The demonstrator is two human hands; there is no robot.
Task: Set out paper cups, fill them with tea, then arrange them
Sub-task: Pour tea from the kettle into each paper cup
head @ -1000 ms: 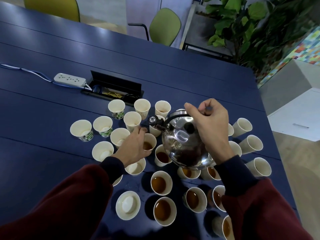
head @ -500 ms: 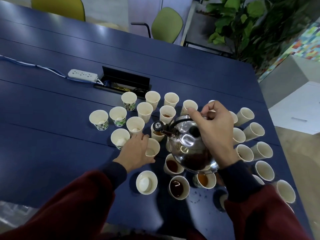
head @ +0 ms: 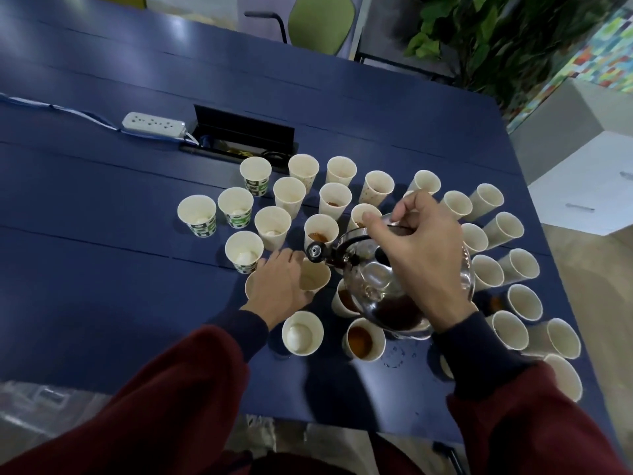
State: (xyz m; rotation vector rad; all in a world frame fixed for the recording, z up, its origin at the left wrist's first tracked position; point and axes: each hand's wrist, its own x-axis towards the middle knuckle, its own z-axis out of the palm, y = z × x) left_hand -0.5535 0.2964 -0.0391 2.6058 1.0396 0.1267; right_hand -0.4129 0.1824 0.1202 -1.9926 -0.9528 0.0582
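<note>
Several white paper cups stand clustered on the dark blue table point(head: 102, 269). My right hand point(head: 416, 248) grips the handle of a shiny steel kettle point(head: 394, 289), held above the cups with its spout point(head: 314, 250) pointing left. My left hand point(head: 281, 286) holds a paper cup point(head: 313, 279) just below the spout. Some cups hold brown tea, such as one point(head: 363, 339) near the front; others, like the one point(head: 302, 333) beside it, hold something white. The cups on the right point(head: 513, 269) look empty.
A white power strip point(head: 154, 124) with a blue cable lies at the back left, beside an open black cable box point(head: 243, 135) set in the table. A green chair point(head: 320, 22) and a leafy plant point(head: 486, 39) stand behind. The table's front edge runs close to me.
The view has tilted down and nearer, so the cups sit higher in frame. The kettle has moved over the cup that my left hand holds.
</note>
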